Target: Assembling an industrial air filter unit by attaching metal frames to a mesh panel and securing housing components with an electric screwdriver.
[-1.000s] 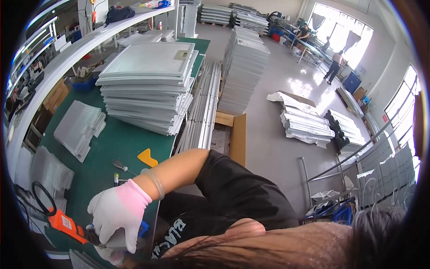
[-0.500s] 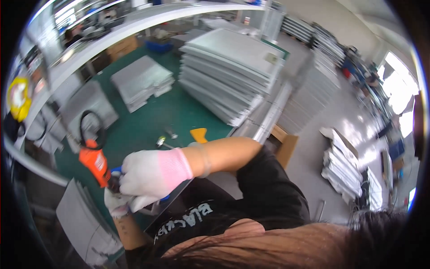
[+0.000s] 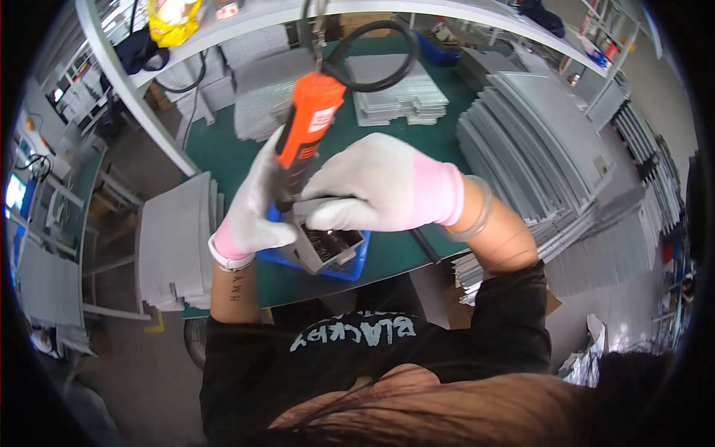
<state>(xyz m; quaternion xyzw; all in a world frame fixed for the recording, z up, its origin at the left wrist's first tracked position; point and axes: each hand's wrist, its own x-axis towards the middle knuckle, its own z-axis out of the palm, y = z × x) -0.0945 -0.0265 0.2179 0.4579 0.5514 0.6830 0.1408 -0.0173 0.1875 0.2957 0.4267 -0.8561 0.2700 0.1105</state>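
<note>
An orange electric screwdriver (image 3: 309,119) with a looped black cord hangs tilted over the bench, its dark lower end pointing down. My left hand (image 3: 257,201), in a white glove with a pink cuff, is closed around that lower end, the thumb near a small grey box. My right hand (image 3: 372,186), gloved the same way, is closed beside the screwdriver's tip and over the box. What its fingertips hold is hidden. The grey box (image 3: 316,257), with small dark screws in it, sits tilted in a blue tray (image 3: 357,262).
A tall stack of grey metal panels (image 3: 529,149) stands right on the green bench (image 3: 223,160). Lower panel stacks (image 3: 398,89) lie at the back, and more panels (image 3: 175,238) lean at the left. A white shelf (image 3: 246,37) spans the far side. A black rod (image 3: 424,246) lies near the front edge.
My view has swung left, so the bench sits more to the right. The screwdriver is more upright in view, and the grey box with screws now shows beneath my hands.
</note>
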